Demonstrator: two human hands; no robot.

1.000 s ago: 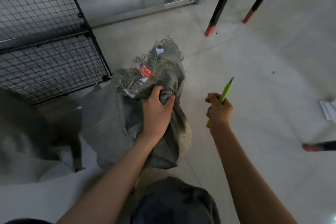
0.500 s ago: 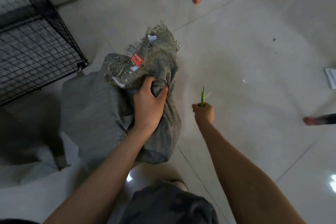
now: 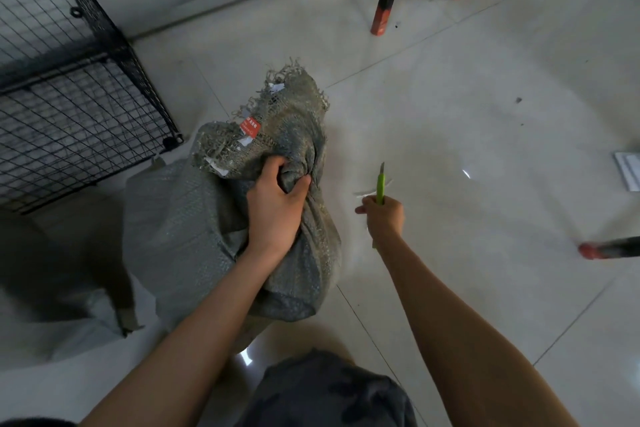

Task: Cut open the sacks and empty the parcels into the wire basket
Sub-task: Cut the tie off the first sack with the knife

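Observation:
A grey woven sack [image 3: 194,225] stands on the floor in front of me, its frayed top bearing a red label [image 3: 250,124]. My left hand [image 3: 275,208] grips the bunched neck of the sack. To its right, clear of the sack, my right hand [image 3: 384,215] holds a green utility knife [image 3: 381,184] with the blade pointing up and away. The black wire basket [image 3: 69,107] sits at the upper left, close behind the sack. No parcels show; the sack hides its contents.
Another pale sack [image 3: 52,315] lies at the lower left. Black table legs with red feet [image 3: 381,19] stand at the top right, and one more red foot [image 3: 588,250] at the right edge. White paper [image 3: 628,170] lies on the tiled floor far right.
The right hand turned the knife from slanted to nearly upright and dropped a little lower. The left hand kept its grip on the sack neck. The view tilted down, then back up.

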